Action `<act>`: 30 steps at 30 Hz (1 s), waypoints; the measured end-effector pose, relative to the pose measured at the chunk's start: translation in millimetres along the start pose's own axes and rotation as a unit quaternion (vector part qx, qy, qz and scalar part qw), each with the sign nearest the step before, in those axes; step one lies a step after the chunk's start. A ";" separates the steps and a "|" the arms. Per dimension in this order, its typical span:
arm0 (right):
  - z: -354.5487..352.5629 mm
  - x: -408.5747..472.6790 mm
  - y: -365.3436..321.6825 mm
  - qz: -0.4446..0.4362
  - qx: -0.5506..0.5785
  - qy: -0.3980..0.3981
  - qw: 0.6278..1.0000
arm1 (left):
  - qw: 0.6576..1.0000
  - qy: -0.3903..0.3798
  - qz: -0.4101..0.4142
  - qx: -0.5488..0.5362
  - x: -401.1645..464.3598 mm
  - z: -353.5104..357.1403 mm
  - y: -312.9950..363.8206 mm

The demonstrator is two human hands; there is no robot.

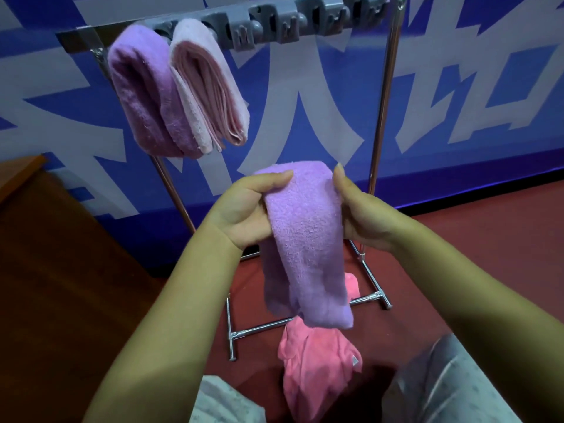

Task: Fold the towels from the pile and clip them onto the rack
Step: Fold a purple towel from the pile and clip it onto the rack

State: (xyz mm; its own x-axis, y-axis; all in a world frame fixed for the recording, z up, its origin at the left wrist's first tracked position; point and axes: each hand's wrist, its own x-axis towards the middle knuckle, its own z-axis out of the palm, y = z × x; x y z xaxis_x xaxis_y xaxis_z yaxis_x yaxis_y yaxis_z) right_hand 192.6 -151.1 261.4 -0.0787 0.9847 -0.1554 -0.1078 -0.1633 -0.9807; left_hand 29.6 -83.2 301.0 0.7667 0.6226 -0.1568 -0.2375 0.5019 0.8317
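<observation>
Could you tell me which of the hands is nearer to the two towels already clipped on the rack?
Left. The left hand is below and slightly right of the clipped towels; the right hand is farther right.

Single head-worn view looks forward and down, close over the hands.

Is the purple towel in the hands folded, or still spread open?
Folded: the purple towel hangs doubled as a narrow strip, bend on top, between left hand and right hand.

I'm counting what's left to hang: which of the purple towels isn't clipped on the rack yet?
The purple towel held folded between left hand and right hand; the other purple towel already hangs from the rack.
</observation>
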 end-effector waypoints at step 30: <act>11.7 1.1 -10.5 -0.141 -0.085 0.015 0.986 | 0.895 0.183 0.198 0.356 -37.1 -25.6 -52.1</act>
State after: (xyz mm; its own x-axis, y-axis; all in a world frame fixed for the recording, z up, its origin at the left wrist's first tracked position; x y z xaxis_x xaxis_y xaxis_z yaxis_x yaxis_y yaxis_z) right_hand 182.0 -149.0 272.8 -0.0401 0.9913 0.1251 0.0467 0.1269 -0.9908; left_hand -1.7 -117.0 249.9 0.4297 0.8871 0.1688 0.0926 -0.2292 0.9690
